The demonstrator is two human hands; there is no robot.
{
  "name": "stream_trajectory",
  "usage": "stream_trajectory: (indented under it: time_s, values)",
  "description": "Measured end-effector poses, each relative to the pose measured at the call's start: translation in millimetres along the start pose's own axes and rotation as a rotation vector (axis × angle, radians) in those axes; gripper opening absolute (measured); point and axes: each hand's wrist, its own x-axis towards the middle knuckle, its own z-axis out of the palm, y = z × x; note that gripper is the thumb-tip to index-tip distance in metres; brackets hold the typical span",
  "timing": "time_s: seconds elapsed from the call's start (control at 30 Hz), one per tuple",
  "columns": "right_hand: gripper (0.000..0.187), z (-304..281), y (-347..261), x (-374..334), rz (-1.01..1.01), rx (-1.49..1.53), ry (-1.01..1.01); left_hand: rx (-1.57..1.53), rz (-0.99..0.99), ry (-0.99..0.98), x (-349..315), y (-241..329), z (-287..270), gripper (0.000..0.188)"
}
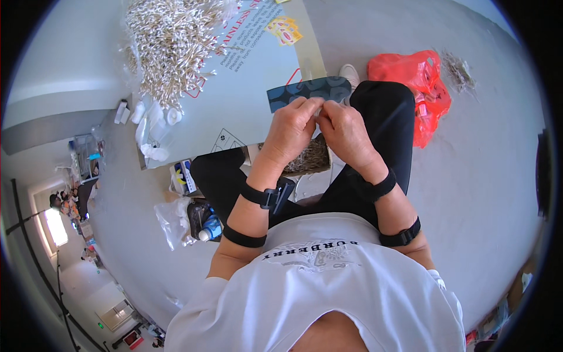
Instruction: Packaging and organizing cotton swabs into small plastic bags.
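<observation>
My left hand [292, 130] and my right hand [347, 134] meet in front of me over my lap, fingertips pinched close together. Whatever lies between them is too small and too covered to make out. Just beyond the fingers is a dark blue translucent sheet [328, 88] with round shapes on it, at the near right edge of the table [199, 126]. A large heap of cotton swabs [173, 50] covers the table's far left, partly in clear plastic. Below my hands, between my legs, an open box [311, 159] holds many thin sticks, partly hidden by my wrists.
Small yellow printed cards [284, 29] lie on the table. White rolls and plastic wrap [153, 132] sit at its left edge. A red plastic bag [404, 70] and a scatter of swabs [458, 70] are on the floor at right. A dark bag with a blue bottle [210, 227] stands at left.
</observation>
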Motion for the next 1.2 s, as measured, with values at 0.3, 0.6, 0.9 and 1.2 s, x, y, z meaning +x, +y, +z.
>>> stream_trajectory:
  time_s: [0.3,0.6,0.9,1.2]
  values:
    - [0.02,-13.8,43.5,-9.4,1.271,1.442,0.332,-0.596,-0.383,-0.016,79.3,-26.9,49.1,0.004]
    - [0.013,20.9,88.9,24.9,1.195,1.313,0.678,0.106,0.097,-0.063,115.0,-70.1,95.6,0.013]
    - [0.015,30.3,88.8,12.1,1.264,1.22,0.614,0.257,0.263,-0.097,105.4,-81.8,89.2,0.013]
    - [0.012,32.0,66.6,5.4,1.189,1.258,0.531,0.302,0.294,-0.188,100.6,-87.0,63.2,0.012]
